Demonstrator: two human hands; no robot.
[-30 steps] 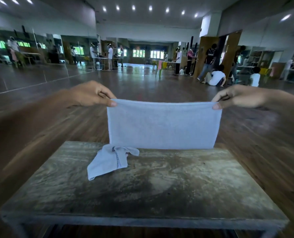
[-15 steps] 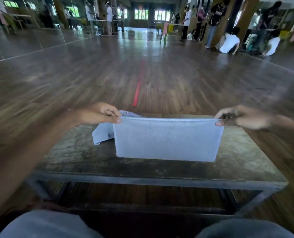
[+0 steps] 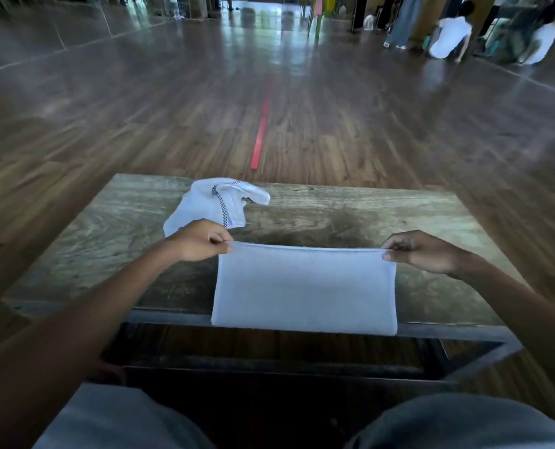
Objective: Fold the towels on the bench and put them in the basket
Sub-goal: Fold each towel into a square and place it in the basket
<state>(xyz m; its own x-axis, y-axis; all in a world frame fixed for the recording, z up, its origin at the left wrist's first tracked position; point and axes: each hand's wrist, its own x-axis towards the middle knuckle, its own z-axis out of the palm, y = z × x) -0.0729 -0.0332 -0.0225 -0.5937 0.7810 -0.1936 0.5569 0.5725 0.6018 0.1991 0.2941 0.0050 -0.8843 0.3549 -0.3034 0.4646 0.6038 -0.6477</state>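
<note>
1. left grip (image 3: 201,241) clamped on upper left corner of folded towel (image 3: 305,290)
2. right grip (image 3: 422,251) clamped on its upper right corner
3. folded towel held above counter (image 3: 415,215), at near edge
4. crumpled towel (image 3: 218,202) lies on counter, far left

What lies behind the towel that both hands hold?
The bench top, with a crumpled towel farther back left. The held towel hides part of the top and front edge.

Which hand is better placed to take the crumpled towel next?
Probably the left hand: it pinches the folded towel right beside the crumpled towel; the right hand holds the far corner.
</note>
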